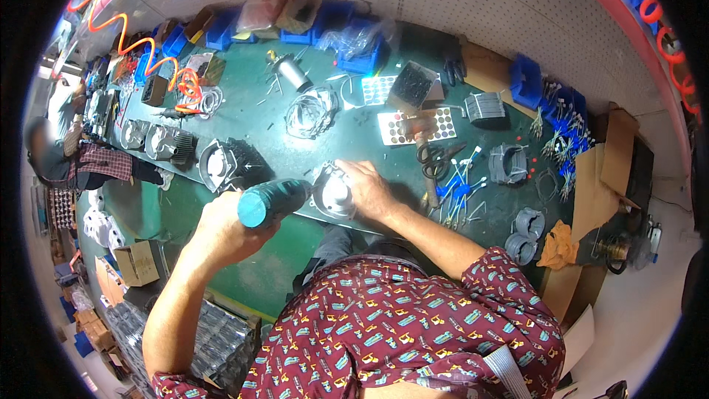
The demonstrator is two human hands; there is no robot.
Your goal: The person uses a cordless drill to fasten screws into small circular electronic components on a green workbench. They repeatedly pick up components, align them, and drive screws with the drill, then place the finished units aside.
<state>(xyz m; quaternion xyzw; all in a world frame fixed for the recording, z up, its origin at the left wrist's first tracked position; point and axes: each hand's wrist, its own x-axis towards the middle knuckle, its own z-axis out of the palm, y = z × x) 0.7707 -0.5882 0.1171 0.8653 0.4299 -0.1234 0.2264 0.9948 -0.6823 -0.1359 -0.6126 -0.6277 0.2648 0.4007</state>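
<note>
My left hand (pixel 227 230) is wrapped round the handle of a teal cordless drill (pixel 256 207), whose nose points right toward a round light-grey metal housing (pixel 334 193) at the table's front edge. Against the housing's right side rests my right hand (pixel 367 186), fingers curled over its rim. Whether the drill's tip touches the housing is hard to make out. Left of the drill stands a similar housing with dark fins (pixel 219 165). A coil of pale wire (pixel 311 112) lies beyond my hands.
On the right are a hammer (pixel 431 191), black scissors (pixel 437 160), wire leads with blue parts (pixel 459 191) and grey rings (pixel 523 236). Blue bins (pixel 360 49) line the back. At far left another person (pixel 96 159) works; an orange coiled hose (pixel 151 59) hangs nearby.
</note>
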